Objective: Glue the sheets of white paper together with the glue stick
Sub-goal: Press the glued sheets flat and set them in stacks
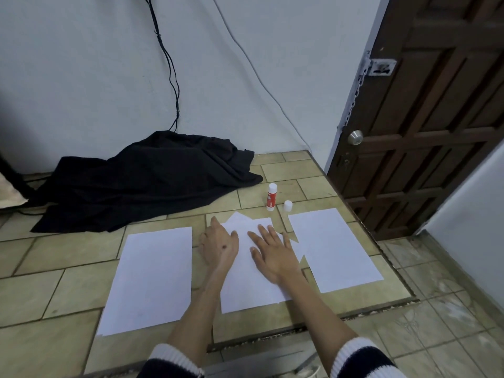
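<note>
**On a tiled floor, two hands press down a stack of white paper**

Across the back of the view runs a pale wall (81, 64), with a black cable (170, 69) and a thin grey cable (261, 80) hanging down it. At the right stands a dark brown panelled wooden door (436, 118) with a round metal knob (355, 137) and a metal latch (380, 67) above it. Below lies a beige tiled floor (54, 282). A crumpled black cloth (147, 178) is heaped against the wall at the left.

Three lots of white paper lie side by side on the tiles. The left sheet (151, 279) lies alone, and so does the right sheet (334, 248). Between them sits the middle stack of sheets (245, 285), its layers slightly askew so that corners stick out at the top and at the right edge.

Both bare forearms reach forward from striped dark-and-white sleeve cuffs (357, 358). The right hand (272, 252) lies flat on the middle stack, fingers spread and straight, gripping nothing. The left hand (219, 242) rests at the stack's upper left edge, index finger stretched forward; its other fingers are turned under and cannot be made out clearly, and it holds nothing visible.

Beyond the stack, apart from both hands, the red-and-white glue stick (270, 197) stands upright on the floor. Its white cap (287, 206) stands just beside it to the right.
</note>
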